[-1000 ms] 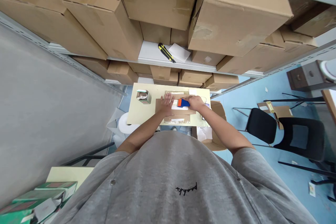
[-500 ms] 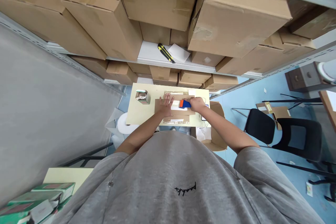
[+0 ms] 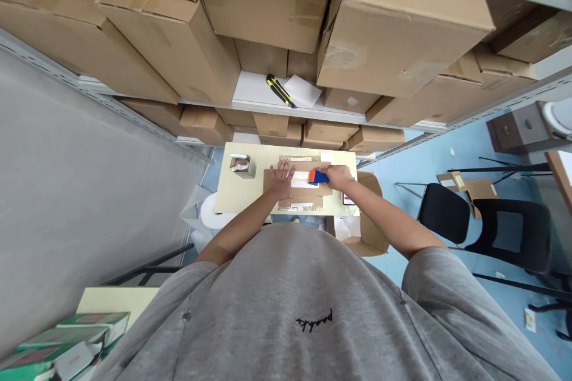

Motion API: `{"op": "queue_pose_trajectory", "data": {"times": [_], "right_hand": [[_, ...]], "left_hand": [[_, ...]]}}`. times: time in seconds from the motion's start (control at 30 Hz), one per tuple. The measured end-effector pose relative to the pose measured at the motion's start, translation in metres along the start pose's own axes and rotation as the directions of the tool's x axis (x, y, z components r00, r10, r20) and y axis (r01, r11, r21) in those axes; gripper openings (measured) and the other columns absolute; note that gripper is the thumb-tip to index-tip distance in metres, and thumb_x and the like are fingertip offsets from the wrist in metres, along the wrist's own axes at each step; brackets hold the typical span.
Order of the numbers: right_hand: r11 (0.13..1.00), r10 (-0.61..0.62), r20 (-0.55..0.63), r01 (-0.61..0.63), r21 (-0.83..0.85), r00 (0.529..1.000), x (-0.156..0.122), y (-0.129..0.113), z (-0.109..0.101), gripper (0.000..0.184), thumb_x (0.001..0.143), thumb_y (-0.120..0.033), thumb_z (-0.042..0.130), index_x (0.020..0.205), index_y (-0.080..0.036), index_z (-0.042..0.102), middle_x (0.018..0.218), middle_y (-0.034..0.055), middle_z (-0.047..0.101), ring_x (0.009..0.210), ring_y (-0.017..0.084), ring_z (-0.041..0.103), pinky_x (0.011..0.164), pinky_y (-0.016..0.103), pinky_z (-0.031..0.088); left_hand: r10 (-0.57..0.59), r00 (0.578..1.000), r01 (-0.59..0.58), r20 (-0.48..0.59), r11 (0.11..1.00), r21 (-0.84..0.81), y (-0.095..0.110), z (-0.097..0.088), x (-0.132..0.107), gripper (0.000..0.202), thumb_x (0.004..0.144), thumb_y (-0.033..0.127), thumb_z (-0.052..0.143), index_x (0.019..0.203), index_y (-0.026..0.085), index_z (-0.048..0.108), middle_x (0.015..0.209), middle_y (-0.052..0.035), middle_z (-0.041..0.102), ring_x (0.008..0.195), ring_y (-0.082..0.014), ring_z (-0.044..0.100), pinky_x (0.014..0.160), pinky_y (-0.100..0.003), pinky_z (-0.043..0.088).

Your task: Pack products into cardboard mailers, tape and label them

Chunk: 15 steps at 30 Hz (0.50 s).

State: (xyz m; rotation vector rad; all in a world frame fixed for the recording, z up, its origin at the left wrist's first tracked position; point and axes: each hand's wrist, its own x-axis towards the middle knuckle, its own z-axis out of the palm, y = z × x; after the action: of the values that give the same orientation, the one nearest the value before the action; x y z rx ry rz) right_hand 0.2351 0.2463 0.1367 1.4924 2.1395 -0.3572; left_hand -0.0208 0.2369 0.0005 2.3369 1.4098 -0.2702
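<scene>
1 tool [image 3: 320,177] in R grip [image 3: 339,177], L grip [image 3: 280,183] splayed

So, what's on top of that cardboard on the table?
A white strip and the left hand, spread flat, lie on the cardboard; the right hand holds a blue-and-orange tool over it. Whatever the left hand covers can't be seen.

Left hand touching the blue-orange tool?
Apart: the head view shows part of a white strip between the left hand and the blue-orange tool.
</scene>
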Motion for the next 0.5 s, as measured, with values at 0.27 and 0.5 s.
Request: {"op": "queue_pose_trajectory", "data": {"times": [0.27,0.5], "right_hand": [[1.000,-0.009,-0.046,0.010,0.021,0.999,-0.002,0.016,0.011,0.061,0.093,-0.049,0.067,0.150,-0.027,0.058,0.124,0.0126,0.077,0.109,0.033,0.074,0.088,0.038,0.053],[0.991,-0.035,-0.089,0.046,0.125,0.995,-0.008,0.031,0.013,0.067,0.093,-0.065,0.064,0.146,-0.024,0.059,0.130,0.0121,0.076,0.112,0.032,0.073,0.090,0.037,0.053]], "left_hand": [[-0.017,1.000,0.017,0.025,1.000,0.015,0.001,-0.003,0.003,0.149,0.063,0.061,0.086,0.173,0.018,-0.005,0.178,-0.0180,-0.015,0.158,-0.0442,-0.033,0.120,-0.076,-0.022],[-0.029,1.000,0.029,-0.006,0.999,-0.015,0.015,-0.002,0.015,0.152,0.064,0.091,0.071,0.171,0.003,0.008,0.176,-0.0284,-0.009,0.160,-0.0481,-0.026,0.121,-0.071,-0.024]]}}
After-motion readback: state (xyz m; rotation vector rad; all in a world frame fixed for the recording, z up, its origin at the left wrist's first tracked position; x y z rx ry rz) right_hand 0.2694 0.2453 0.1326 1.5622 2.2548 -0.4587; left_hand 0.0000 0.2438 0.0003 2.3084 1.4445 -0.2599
